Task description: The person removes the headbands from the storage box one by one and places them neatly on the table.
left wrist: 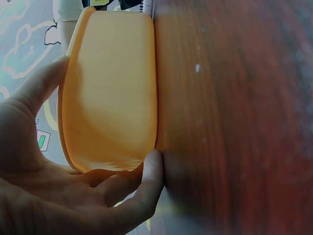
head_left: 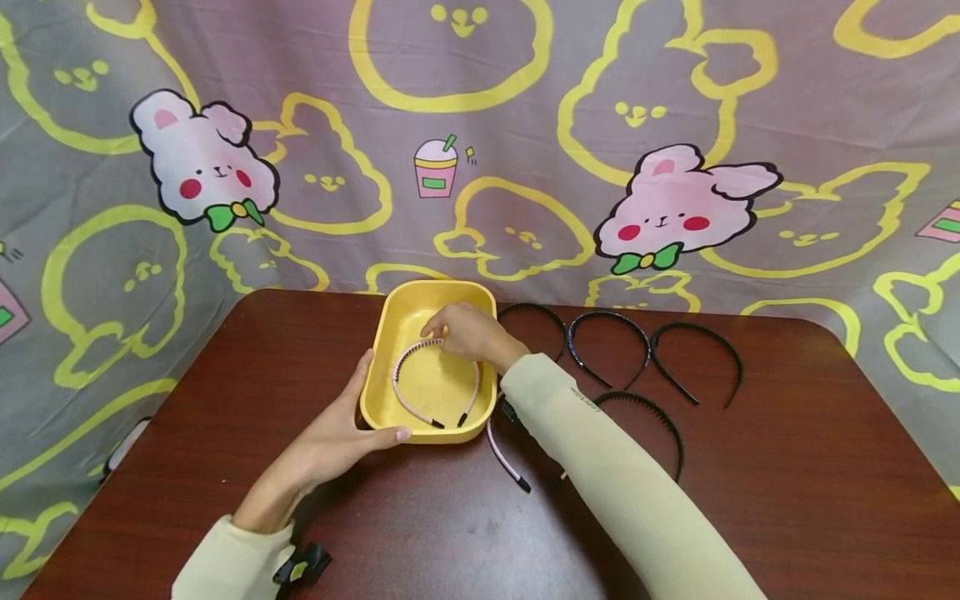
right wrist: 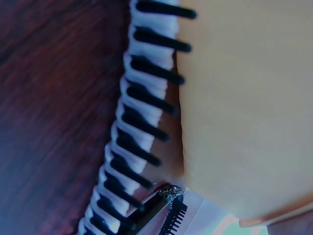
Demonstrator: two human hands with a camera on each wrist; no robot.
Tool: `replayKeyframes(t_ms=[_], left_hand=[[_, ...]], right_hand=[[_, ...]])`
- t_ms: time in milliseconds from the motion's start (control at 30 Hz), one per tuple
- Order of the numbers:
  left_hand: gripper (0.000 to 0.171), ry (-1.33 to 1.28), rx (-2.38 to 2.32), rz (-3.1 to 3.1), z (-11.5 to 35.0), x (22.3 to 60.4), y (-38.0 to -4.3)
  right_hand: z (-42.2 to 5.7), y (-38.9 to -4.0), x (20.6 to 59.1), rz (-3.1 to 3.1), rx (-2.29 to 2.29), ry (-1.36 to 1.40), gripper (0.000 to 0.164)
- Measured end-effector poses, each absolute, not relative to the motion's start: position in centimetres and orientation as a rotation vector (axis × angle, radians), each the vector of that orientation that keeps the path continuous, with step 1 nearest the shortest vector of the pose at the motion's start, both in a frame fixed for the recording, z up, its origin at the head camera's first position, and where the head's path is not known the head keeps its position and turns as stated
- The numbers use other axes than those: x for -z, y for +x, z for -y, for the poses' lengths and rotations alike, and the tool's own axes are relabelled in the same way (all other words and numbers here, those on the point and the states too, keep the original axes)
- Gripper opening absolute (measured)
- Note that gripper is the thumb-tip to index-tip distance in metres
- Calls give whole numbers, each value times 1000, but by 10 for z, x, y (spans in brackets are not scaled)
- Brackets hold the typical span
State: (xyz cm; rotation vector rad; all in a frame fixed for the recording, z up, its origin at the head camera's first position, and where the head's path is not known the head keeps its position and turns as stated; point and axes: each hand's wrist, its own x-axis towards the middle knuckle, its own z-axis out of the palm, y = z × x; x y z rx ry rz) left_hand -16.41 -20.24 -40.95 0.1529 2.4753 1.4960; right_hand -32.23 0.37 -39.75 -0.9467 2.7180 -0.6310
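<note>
My left hand (head_left: 333, 429) grips a yellow plastic bin (head_left: 371, 387) by its left side, thumb over the near rim. In the left wrist view its fingers (left wrist: 154, 169) curl at the bin's lower edge, against the table. Inside the bin is a pink headband (head_left: 395, 379) with dark teeth and black tips, its ends toward me. My right hand (head_left: 468, 329) reaches into the bin from the right, fingers bent down at the headband's top; I cannot tell whether they pinch it. A pale, black-toothed headband (right wrist: 146, 93) runs beside the bin wall in the right wrist view.
Right of the bin, a pink headband (head_left: 506, 462) lies partly under my right sleeve, with a black toothed headband (head_left: 671, 425) beyond. A blue glittery headband (head_left: 611, 315) and black headbands (head_left: 738, 367) lie toward the back. A patterned curtain (head_left: 510, 125) hangs behind the table.
</note>
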Motion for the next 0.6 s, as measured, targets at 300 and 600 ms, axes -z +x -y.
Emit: replayKeyframes(t_ms=[300, 600], left_hand=[[127, 140, -1491, -2480, 204, 411, -165], [128, 130, -1492, -2471, 204, 410, -165]], right_hand=[[-1, -321, 399, -2749, 539, -875, 45], [-1, -320, 399, -2768, 455, -913, 37]])
